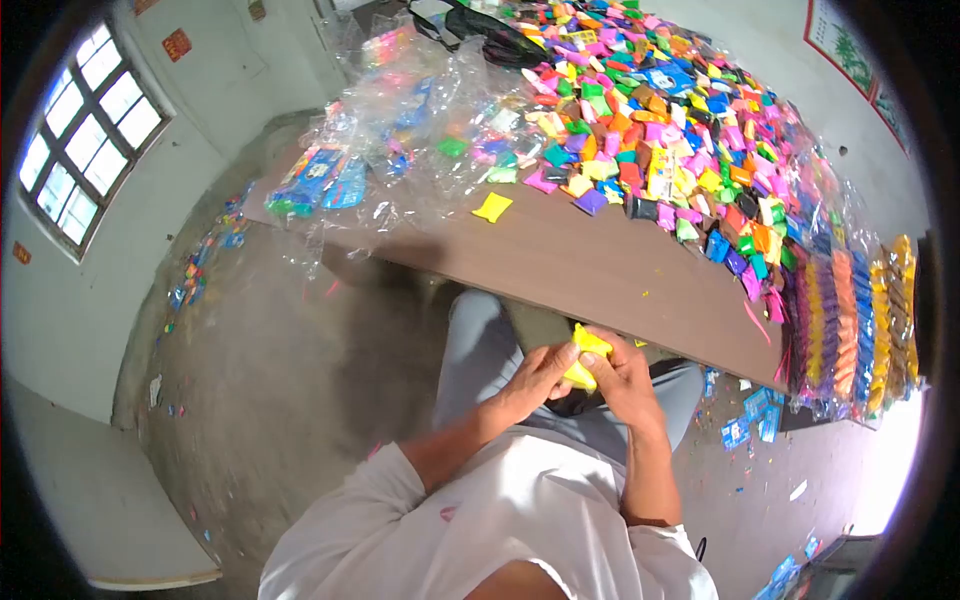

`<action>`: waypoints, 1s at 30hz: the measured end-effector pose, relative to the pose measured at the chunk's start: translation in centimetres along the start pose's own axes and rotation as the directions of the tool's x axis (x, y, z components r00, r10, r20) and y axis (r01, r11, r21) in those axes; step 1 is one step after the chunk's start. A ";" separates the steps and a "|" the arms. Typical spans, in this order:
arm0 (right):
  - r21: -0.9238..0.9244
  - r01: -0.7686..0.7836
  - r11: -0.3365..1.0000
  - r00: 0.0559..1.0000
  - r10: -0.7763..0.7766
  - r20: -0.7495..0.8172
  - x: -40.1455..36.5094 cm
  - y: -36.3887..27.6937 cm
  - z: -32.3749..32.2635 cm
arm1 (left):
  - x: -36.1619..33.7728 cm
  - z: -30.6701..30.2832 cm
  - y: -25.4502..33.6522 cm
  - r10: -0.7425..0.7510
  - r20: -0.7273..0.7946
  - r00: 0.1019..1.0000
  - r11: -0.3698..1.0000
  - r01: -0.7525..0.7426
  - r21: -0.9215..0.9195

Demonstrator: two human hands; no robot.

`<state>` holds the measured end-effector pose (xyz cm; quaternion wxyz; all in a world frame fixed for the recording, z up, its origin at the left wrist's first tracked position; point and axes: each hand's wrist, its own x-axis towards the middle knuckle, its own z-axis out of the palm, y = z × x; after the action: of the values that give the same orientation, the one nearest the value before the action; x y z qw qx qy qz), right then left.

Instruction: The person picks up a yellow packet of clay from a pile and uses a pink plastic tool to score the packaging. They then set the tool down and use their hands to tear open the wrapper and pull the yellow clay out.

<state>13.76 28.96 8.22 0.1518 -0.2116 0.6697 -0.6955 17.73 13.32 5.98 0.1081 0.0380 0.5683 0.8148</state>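
Observation:
Both hands pinch one small yellow packet [583,374] above my lap, just off the table's near edge. My left hand [535,382] grips it from the left, thumb on top. From the right, my right hand [625,378] closes on the same packet with thumb and fingers. What the packet contains is hidden. Another yellow packet [492,207] lies flat by itself on the brown table [600,270], beyond my hands.
A big heap of colourful small packets [650,110] covers the table's back and right. Crumpled clear plastic bags [400,130] lie at the left, under a black bag [480,30]. Long strips of packets [850,320] stand at the right end. Scraps [205,260] litter the floor.

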 end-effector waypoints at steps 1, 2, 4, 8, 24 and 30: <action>0.002 -0.009 1.000 1.000 0.009 -0.014 0.0 -0.3 0.2 | 0.1 0.4 0.3 0.012 -0.011 1.000 1.000 -0.012 -0.020; -0.051 -0.026 0.998 0.998 0.023 -0.065 0.2 -0.7 0.3 | 0.4 0.2 -0.1 0.021 -0.018 1.000 1.000 -0.021 -0.009; -0.084 -0.055 0.995 0.982 0.039 -0.185 0.2 -1.2 0.5 | 0.9 0.0 -0.5 0.022 0.008 1.000 1.000 -0.022 0.016; 0.001 -0.072 0.997 0.937 0.068 -0.343 -0.2 -1.3 0.7 | 1.4 1.7 1.0 0.058 -0.005 0.998 0.998 -0.058 0.031; 0.243 0.128 0.962 0.860 0.014 -0.510 -2.3 0.5 -2.9 | 2.7 3.7 -0.5 -0.072 0.030 0.997 0.995 0.074 -0.070; 0.046 0.140 0.989 0.878 -0.103 -0.467 -2.6 0.4 -2.7 | 2.6 4.3 -0.1 -0.075 0.079 0.994 0.997 0.077 -0.029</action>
<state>14.65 32.60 7.59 -0.0483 -0.0748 0.6442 -0.7596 16.01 17.86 7.20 0.1618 0.0463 0.5517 0.8169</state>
